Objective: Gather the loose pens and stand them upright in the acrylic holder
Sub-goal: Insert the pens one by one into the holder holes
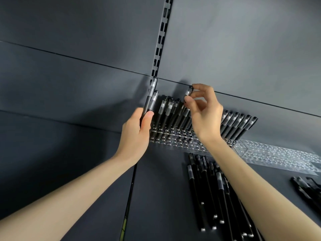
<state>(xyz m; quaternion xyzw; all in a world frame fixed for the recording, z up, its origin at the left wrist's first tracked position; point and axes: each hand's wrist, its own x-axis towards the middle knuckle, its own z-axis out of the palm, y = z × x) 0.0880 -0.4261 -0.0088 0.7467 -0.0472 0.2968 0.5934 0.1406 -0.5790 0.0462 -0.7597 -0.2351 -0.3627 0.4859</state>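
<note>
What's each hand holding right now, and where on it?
Left hand grips two black pens around their lower barrels. Right hand pinches one pen near its capped top, above the acrylic holder.

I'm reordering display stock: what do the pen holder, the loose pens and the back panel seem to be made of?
Pen holder: clear glossy plastic, likely acrylic; see-through, glints round its holes. Loose pens: matte black barrels, probably plastic, frosted translucent caps, silvery tips, perhaps metal. Back panel: smooth matte dark grey, possibly painted sheet metal, given its slotted upright; uncertain.
</note>
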